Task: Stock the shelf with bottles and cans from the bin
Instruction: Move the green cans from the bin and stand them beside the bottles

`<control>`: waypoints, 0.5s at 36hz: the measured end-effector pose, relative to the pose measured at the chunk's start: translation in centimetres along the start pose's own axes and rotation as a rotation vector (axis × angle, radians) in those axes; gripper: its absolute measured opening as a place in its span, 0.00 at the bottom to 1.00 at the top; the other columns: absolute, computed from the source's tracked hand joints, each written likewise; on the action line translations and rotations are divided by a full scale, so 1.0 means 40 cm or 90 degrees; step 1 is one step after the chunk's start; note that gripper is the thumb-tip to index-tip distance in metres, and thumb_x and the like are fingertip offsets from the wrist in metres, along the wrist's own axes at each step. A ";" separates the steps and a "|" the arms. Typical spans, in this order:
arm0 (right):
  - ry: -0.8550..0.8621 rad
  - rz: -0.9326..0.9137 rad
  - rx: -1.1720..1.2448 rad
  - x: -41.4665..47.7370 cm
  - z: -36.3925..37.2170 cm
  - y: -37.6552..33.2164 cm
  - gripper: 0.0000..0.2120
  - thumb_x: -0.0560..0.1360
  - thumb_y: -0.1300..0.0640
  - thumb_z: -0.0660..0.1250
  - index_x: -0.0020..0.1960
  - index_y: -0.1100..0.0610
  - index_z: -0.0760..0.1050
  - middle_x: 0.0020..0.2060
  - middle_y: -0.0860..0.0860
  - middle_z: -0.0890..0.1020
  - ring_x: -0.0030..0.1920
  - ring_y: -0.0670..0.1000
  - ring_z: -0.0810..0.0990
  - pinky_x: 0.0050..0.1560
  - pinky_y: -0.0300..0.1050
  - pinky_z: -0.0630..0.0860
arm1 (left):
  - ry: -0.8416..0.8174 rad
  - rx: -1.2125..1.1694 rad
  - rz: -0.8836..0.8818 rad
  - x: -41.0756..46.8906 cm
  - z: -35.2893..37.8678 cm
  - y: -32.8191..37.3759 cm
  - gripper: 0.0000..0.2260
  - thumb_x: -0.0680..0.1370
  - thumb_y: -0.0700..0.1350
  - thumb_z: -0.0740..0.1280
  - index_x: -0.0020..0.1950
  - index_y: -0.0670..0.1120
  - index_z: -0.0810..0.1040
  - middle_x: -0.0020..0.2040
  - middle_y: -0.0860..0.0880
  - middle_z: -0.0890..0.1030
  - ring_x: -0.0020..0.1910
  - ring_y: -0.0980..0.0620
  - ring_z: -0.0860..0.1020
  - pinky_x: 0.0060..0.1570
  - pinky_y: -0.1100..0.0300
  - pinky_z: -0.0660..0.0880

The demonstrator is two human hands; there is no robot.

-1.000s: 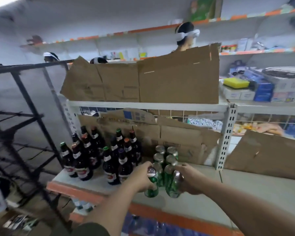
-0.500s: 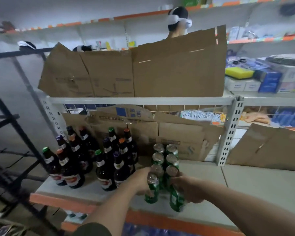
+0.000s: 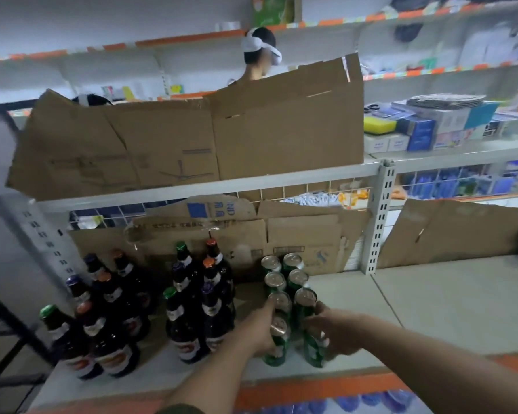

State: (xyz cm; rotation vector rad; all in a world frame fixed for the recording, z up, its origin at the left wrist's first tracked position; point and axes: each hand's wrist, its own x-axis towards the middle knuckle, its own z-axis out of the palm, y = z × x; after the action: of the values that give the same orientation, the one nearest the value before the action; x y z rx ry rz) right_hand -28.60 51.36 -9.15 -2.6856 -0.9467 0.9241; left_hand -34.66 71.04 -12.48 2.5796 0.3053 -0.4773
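On shelf [image 3: 446,309] front: our L hand [image 3: 259,333] wraps L can [image 3: 277,343], R hand [image 3: 338,333] wraps R can [image 3: 311,351]; both upright, tops up.

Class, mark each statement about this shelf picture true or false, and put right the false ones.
1. The left hand and the right hand each grip one of the cans. True.
2. The bottles stand to the right of the cans. False: they stand to the left.
3. The cans lie on their sides. False: they stand upright.
4. Cardboard stands behind the cans. True.
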 end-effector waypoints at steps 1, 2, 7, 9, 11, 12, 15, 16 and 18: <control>0.011 -0.003 -0.022 0.000 -0.002 -0.009 0.30 0.74 0.52 0.73 0.73 0.43 0.67 0.76 0.56 0.58 0.69 0.63 0.70 0.65 0.56 0.72 | -0.004 0.007 -0.003 0.001 0.000 -0.001 0.52 0.69 0.44 0.79 0.80 0.63 0.47 0.70 0.45 0.75 0.64 0.42 0.77 0.61 0.46 0.78; 0.011 -0.006 -0.039 0.012 0.001 -0.009 0.29 0.75 0.52 0.73 0.73 0.43 0.67 0.76 0.56 0.58 0.69 0.63 0.71 0.65 0.56 0.72 | -0.011 0.018 -0.003 0.001 -0.002 -0.001 0.51 0.70 0.44 0.79 0.81 0.62 0.47 0.70 0.44 0.75 0.64 0.42 0.77 0.62 0.47 0.78; 0.024 -0.031 -0.049 0.020 -0.009 -0.026 0.24 0.77 0.56 0.69 0.71 0.43 0.71 0.76 0.56 0.61 0.71 0.60 0.69 0.69 0.52 0.68 | -0.069 0.088 -0.031 0.015 -0.024 -0.003 0.53 0.72 0.49 0.79 0.83 0.52 0.44 0.71 0.42 0.73 0.66 0.41 0.76 0.63 0.47 0.76; 0.022 -0.039 -0.078 0.028 -0.010 -0.020 0.24 0.77 0.56 0.69 0.71 0.44 0.71 0.74 0.56 0.64 0.70 0.60 0.70 0.67 0.52 0.69 | -0.075 0.126 -0.035 0.020 -0.038 0.001 0.50 0.69 0.53 0.81 0.81 0.49 0.53 0.72 0.44 0.73 0.67 0.41 0.75 0.64 0.47 0.76; 0.029 -0.039 -0.098 0.034 -0.009 -0.014 0.24 0.77 0.55 0.70 0.71 0.44 0.70 0.73 0.57 0.66 0.67 0.59 0.72 0.65 0.52 0.71 | -0.071 0.148 -0.037 0.025 -0.045 0.006 0.45 0.69 0.54 0.81 0.78 0.49 0.60 0.71 0.45 0.74 0.66 0.42 0.76 0.63 0.47 0.77; 0.035 -0.040 -0.103 0.034 -0.011 -0.011 0.25 0.76 0.55 0.70 0.71 0.44 0.69 0.72 0.57 0.66 0.67 0.59 0.73 0.64 0.51 0.72 | -0.066 0.153 -0.043 0.024 -0.047 0.010 0.44 0.69 0.55 0.80 0.78 0.49 0.61 0.71 0.45 0.74 0.66 0.42 0.76 0.62 0.48 0.77; 0.048 -0.012 -0.098 0.032 -0.019 -0.007 0.35 0.75 0.53 0.72 0.77 0.47 0.59 0.73 0.59 0.63 0.67 0.61 0.73 0.63 0.52 0.73 | -0.057 0.170 -0.049 0.034 -0.038 0.020 0.44 0.68 0.56 0.80 0.78 0.49 0.61 0.70 0.44 0.75 0.65 0.41 0.76 0.63 0.47 0.77; 0.058 0.000 -0.101 0.032 -0.021 -0.005 0.38 0.75 0.52 0.72 0.78 0.49 0.56 0.73 0.61 0.62 0.66 0.62 0.73 0.63 0.53 0.74 | -0.066 0.180 -0.056 0.032 -0.037 0.029 0.44 0.68 0.57 0.80 0.77 0.48 0.61 0.69 0.44 0.75 0.64 0.41 0.77 0.62 0.46 0.77; 0.050 0.008 -0.124 0.037 -0.019 0.001 0.36 0.78 0.52 0.68 0.78 0.51 0.52 0.69 0.63 0.64 0.62 0.61 0.73 0.64 0.55 0.72 | -0.097 0.210 -0.067 0.034 -0.037 0.041 0.40 0.68 0.56 0.80 0.74 0.45 0.66 0.66 0.44 0.77 0.61 0.42 0.79 0.60 0.48 0.78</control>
State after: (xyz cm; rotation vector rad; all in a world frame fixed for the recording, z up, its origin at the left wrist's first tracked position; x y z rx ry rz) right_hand -27.23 52.27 -9.29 -2.8681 -1.0545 0.7570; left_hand -32.52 70.55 -11.09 2.8320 0.3340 -0.8182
